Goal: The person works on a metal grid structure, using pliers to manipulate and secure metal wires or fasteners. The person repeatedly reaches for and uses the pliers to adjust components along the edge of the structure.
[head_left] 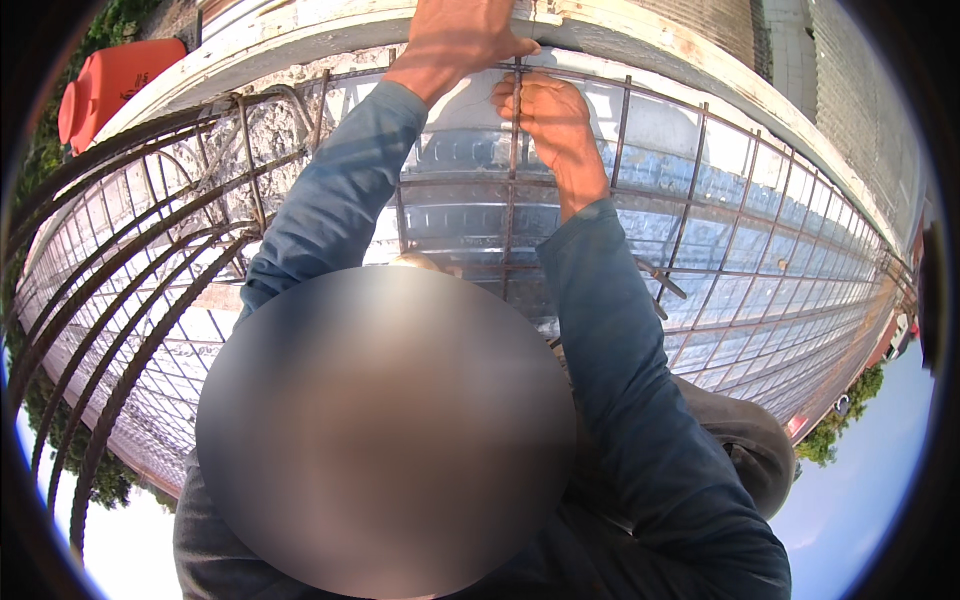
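Both hands working at top centre of frame on a rusty ribbed steel bar grid [700, 230]. Left hand [455, 40] is pinching closed on a horizontal bar; right hand [550, 120] is gripping a vertical bar [514, 200]. An orange plastic tank [110, 80] is sitting upper left.

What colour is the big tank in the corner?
Orange tank, clearest at the upper left of the head view.

Location type: outdoor construction site, formwork stage. Indicators: a grid of steel reinforcing bars [720, 250] laid over blue-grey sheeting [800, 290]; bundled curved bars [130, 330] at one side; a weathered concrete edge beam [700, 60]; an orange water tank [110, 80]; trees [830, 440] and open sky beyond the slab edge.
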